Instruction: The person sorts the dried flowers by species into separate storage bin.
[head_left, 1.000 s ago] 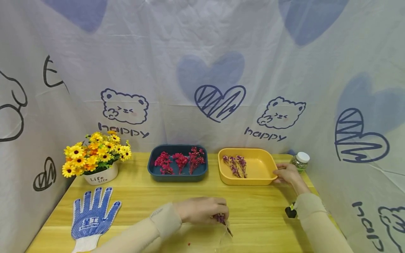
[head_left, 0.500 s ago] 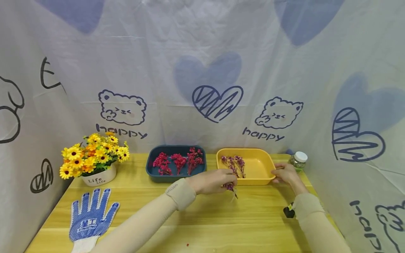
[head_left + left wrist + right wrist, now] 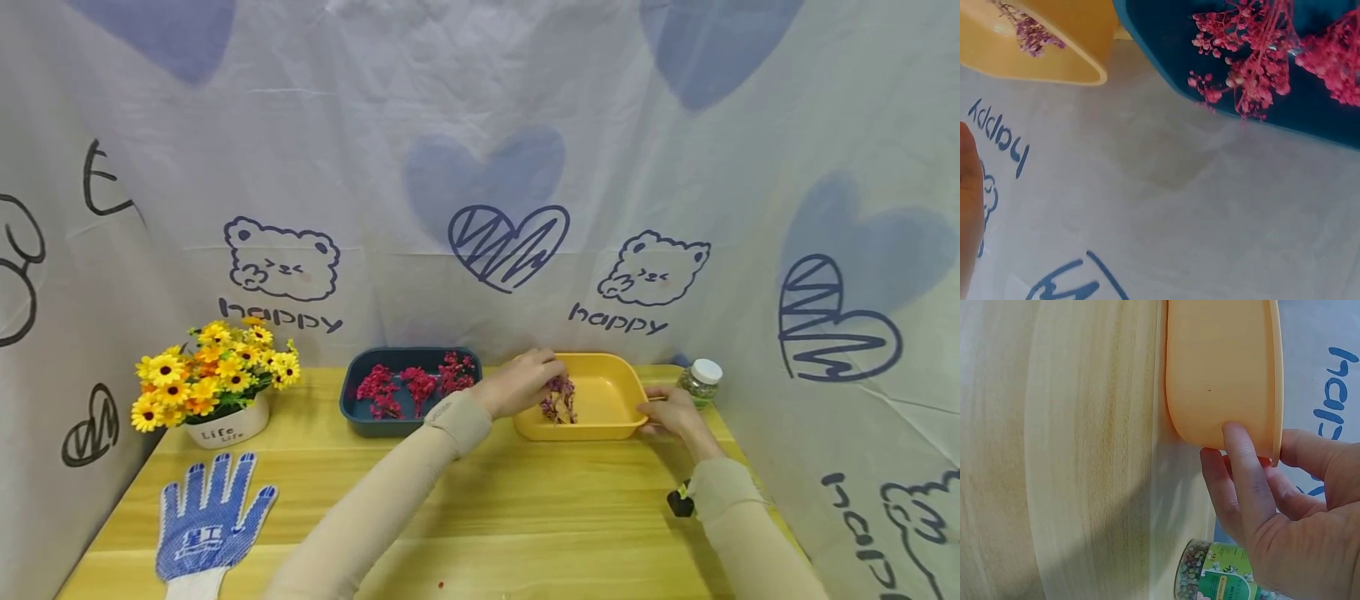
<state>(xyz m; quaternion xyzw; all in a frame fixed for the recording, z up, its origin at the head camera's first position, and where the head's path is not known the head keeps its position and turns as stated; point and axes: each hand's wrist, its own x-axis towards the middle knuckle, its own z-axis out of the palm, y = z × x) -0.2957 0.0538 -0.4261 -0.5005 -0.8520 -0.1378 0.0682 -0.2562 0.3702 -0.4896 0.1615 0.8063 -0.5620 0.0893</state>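
My left hand is over the left end of a yellow tray, fingers bent down around a sprig of purple dried flowers; the fingertips are largely hidden. Purple dried flowers show in the tray just beside that hand. At the tray's right end, my right hand grips the corner. In the right wrist view, the right hand has its thumb at the rim and other fingers against the outer wall. Only a bit of the left hand enters the left wrist view.
A dark blue tray with red dried flowers stands left of the yellow one. A lidded jar, a small black object, a blue-and-white glove and a pot of yellow flowers are also on the table.
My left hand has carried the purple sprig from the table's front up and forward to the yellow tray. My right hand keeps its grip on the tray's right end.
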